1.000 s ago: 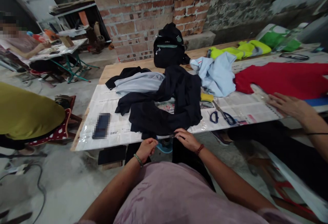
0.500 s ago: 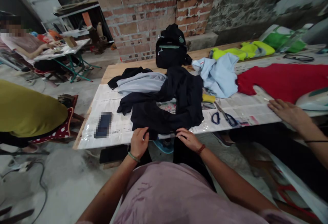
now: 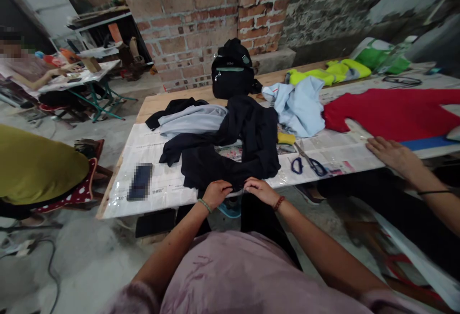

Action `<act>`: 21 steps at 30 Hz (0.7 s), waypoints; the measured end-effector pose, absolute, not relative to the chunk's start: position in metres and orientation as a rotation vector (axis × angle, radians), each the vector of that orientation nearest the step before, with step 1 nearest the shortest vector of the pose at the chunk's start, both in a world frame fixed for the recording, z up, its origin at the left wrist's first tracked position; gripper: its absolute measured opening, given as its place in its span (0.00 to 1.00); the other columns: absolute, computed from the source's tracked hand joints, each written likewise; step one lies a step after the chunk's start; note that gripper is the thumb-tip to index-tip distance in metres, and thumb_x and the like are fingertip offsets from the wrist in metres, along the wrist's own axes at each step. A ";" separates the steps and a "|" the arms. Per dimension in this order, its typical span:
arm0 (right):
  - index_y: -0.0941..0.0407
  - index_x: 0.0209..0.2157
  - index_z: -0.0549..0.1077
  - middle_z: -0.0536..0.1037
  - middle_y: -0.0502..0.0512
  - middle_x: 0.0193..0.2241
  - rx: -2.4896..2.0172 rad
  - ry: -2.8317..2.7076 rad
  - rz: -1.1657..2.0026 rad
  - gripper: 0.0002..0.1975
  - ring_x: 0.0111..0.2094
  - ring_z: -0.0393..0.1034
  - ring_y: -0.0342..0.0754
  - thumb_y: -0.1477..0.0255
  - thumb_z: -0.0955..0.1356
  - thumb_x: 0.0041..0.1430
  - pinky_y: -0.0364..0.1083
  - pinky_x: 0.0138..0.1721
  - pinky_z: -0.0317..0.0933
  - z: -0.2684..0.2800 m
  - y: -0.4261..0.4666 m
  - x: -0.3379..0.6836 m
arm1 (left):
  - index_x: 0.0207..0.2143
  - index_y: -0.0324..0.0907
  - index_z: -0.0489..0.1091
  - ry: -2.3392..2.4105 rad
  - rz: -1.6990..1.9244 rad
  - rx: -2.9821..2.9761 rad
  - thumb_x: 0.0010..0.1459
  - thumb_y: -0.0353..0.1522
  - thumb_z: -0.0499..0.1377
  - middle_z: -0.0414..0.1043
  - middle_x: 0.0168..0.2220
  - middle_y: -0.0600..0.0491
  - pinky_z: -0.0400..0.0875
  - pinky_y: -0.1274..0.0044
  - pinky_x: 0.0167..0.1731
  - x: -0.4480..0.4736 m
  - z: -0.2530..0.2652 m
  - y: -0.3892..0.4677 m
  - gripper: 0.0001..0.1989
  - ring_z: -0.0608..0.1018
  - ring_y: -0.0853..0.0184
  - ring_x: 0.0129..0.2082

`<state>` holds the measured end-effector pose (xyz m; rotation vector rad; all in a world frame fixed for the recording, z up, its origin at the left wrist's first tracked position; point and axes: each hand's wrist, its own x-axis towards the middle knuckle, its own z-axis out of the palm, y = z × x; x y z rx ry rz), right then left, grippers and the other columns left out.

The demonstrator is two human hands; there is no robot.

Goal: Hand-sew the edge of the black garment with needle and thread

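A crumpled black garment (image 3: 260, 137) with a light grey part (image 3: 196, 120) lies at the front of the table. My left hand (image 3: 217, 193) pinches its near edge at the table's rim. Close by on the right, my right hand (image 3: 261, 190) has its fingers pinched on the same edge. A small gap separates the two hands. What exactly lies between the fingertips is partly hidden. Right of the garment are scissors (image 3: 308, 162) with dark blue handles and a small yellow object (image 3: 286, 138).
A dark, blurred-out phone-like rectangle (image 3: 141, 181) lies left on the paper-covered table (image 3: 122, 196). Behind are a black backpack (image 3: 233, 72), light blue cloth (image 3: 300, 106) and a neon yellow garment (image 3: 328, 72). At right, another person's hand (image 3: 390, 155) rests near a red garment (image 3: 395, 110).
My left hand has moved right along the black garment's edge, closer to my right hand. The iron at the right has slid farther right, nearly out of view. The view has shifted slightly.
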<state>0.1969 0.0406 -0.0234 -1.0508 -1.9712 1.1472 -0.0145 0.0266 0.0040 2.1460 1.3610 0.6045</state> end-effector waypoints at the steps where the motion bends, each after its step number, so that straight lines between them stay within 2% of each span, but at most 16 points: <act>1: 0.57 0.26 0.71 0.70 0.53 0.29 -1.048 -1.960 1.183 0.07 0.34 0.66 0.44 0.73 0.62 0.51 0.43 0.39 0.58 -0.021 0.043 0.197 | 0.33 0.40 0.73 1.360 0.622 2.047 0.52 0.31 0.55 0.74 0.31 0.52 0.64 0.80 0.35 -0.016 0.002 0.027 0.08 0.73 0.70 0.31; 6: 0.58 0.26 0.72 0.70 0.52 0.28 -1.077 -1.929 1.243 0.07 0.32 0.66 0.43 0.73 0.63 0.50 0.44 0.38 0.58 -0.016 0.049 0.194 | 0.31 0.38 0.74 1.404 0.575 1.675 0.49 0.35 0.56 0.72 0.25 0.56 0.63 0.81 0.27 -0.022 0.000 0.028 0.11 0.71 0.72 0.25; 10: 0.57 0.25 0.72 0.71 0.52 0.28 -1.120 -1.891 1.198 0.07 0.34 0.66 0.44 0.72 0.63 0.50 0.44 0.39 0.59 -0.015 0.044 0.191 | 0.31 0.37 0.73 1.401 0.599 1.538 0.48 0.37 0.56 0.72 0.24 0.56 0.62 0.81 0.26 -0.021 -0.003 0.029 0.13 0.70 0.72 0.23; 13: 0.57 0.26 0.72 0.70 0.56 0.40 -1.177 -1.760 1.202 0.08 0.35 0.67 0.44 0.70 0.63 0.50 0.44 0.35 0.62 -0.013 0.033 0.189 | 0.32 0.37 0.73 1.402 0.665 1.516 0.47 0.37 0.56 0.72 0.26 0.56 0.63 0.81 0.27 -0.020 -0.007 0.027 0.13 0.70 0.72 0.25; 16: 0.57 0.30 0.71 0.62 0.58 0.50 -1.249 -1.584 1.226 0.10 0.25 0.68 0.39 0.67 0.62 0.52 0.41 0.21 0.61 -0.011 0.017 0.186 | 0.32 0.38 0.73 1.394 0.712 1.520 0.47 0.36 0.57 0.73 0.27 0.55 0.63 0.81 0.28 -0.020 -0.011 0.024 0.13 0.71 0.71 0.26; 18: 0.57 0.31 0.71 0.65 0.58 0.47 -1.288 -1.539 1.140 0.11 0.20 0.65 0.37 0.66 0.61 0.53 0.41 0.18 0.59 -0.010 0.005 0.183 | 0.32 0.38 0.73 1.393 0.720 1.525 0.47 0.35 0.57 0.73 0.27 0.55 0.64 0.82 0.29 -0.021 -0.012 0.023 0.12 0.72 0.71 0.27; 21: 0.57 0.31 0.71 0.71 0.55 0.34 -1.280 -1.635 1.007 0.11 0.22 0.65 0.40 0.67 0.61 0.54 0.41 0.22 0.60 -0.009 -0.010 0.172 | 0.32 0.39 0.73 1.398 0.728 1.530 0.47 0.35 0.57 0.74 0.28 0.55 0.65 0.81 0.30 -0.022 -0.012 0.022 0.11 0.72 0.71 0.28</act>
